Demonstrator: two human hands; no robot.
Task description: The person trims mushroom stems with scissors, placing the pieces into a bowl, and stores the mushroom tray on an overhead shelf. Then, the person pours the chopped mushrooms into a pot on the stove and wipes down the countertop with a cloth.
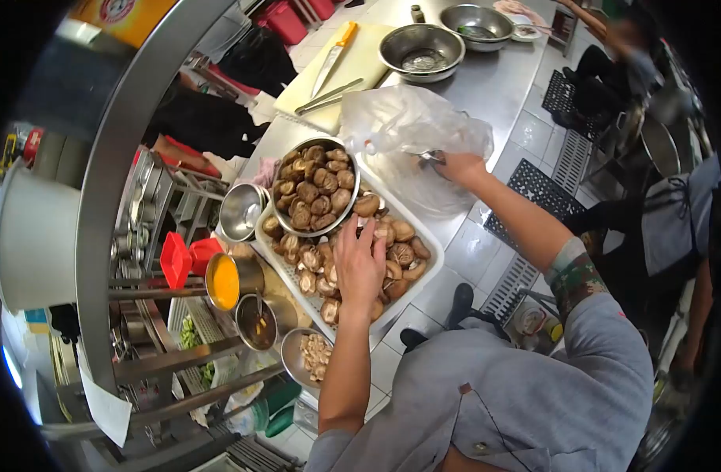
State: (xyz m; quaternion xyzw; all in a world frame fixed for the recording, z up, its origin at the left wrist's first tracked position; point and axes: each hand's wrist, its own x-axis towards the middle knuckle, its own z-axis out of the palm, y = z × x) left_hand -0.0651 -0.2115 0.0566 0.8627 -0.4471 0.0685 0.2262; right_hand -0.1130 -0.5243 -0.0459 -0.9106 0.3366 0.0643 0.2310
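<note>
My left hand (359, 263) reaches over a white plastic basket (414, 303) filled with brown shiitake mushrooms (404, 253). Its fingers are stretched out and a little apart, with the fingertips among the mushrooms just below the rim of a steel bowl (280, 211). More shiitake fill that bowl, which rests on the basket's far left part. To the right, my right hand (461, 169) is closed around a small dark metal tool (433, 157) that looks like scissors. It is over a crumpled clear plastic bag (412, 114), which lies behind the basket.
A knife (334, 59) with an orange handle and metal tongs (329, 96) lie on a cutting board (368, 59). Steel bowls (421, 51) stand farther back. Left are pots with orange (223, 282) and dark liquid, and a bowl of chopped pieces (315, 358). Other people stand nearby.
</note>
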